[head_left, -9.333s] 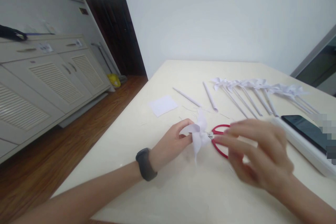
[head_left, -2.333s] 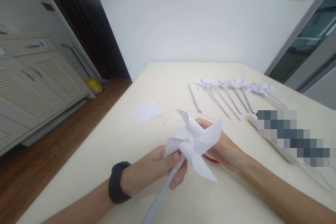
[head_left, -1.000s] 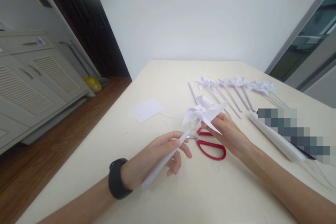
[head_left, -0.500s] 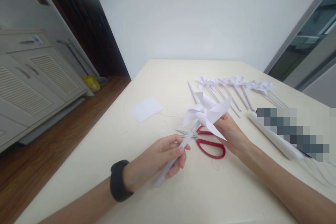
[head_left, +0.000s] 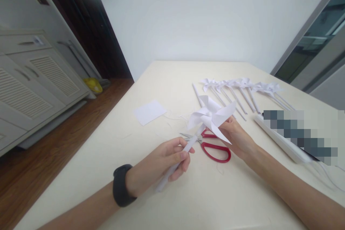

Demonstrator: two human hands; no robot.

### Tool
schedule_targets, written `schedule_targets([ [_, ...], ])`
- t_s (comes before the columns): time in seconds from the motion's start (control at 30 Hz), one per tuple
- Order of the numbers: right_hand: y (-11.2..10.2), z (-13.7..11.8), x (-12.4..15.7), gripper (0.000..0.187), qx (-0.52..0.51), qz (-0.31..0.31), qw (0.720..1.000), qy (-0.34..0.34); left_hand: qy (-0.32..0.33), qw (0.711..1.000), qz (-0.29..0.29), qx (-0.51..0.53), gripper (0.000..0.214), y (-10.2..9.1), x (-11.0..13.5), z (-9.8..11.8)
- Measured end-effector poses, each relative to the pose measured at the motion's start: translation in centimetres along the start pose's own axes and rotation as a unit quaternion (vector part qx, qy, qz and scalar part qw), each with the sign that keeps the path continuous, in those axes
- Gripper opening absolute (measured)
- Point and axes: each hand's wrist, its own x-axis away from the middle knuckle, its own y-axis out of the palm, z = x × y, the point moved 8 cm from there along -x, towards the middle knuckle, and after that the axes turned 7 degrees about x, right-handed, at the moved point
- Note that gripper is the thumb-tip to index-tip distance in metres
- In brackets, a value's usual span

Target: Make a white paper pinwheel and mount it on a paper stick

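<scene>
A white paper pinwheel (head_left: 209, 116) on a rolled paper stick (head_left: 192, 143) is held slantwise over the table. My left hand (head_left: 172, 156), with a black band on its wrist, is closed around the stick below the blades. At the pinwheel's right side, my right hand (head_left: 237, 133) has its fingers closed at a blade, its fingertips partly hidden behind the paper. Beneath the pinwheel lie red-handled scissors (head_left: 217, 152), with the blades pointing left and partly covered by the stick.
Several finished pinwheels (head_left: 244, 83) lie in a row at the back right. A loose paper stick (head_left: 196, 93) rests beside them. To the left is a white paper sheet (head_left: 150, 112), with thin thread scraps near it. A white object (head_left: 280, 140), partly pixelated, lies at right with cords.
Almost nothing differs. The stick's lower end has shifted slightly left, and both hands keep their places on the pinwheel.
</scene>
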Motion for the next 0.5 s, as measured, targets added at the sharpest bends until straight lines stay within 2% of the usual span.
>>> schedule_targets([
  [0.17,0.1,-0.1,-0.1,0.011,0.000,-0.014,1.000,-0.005,0.012,1.000,-0.002,0.002,0.012,-0.1,0.0,-0.1],
  [0.5,1.8,-0.1,0.3,0.010,0.056,-0.104,0.993,-0.004,0.045,0.999,0.007,0.021,0.021,0.0,0.1,0.8],
])
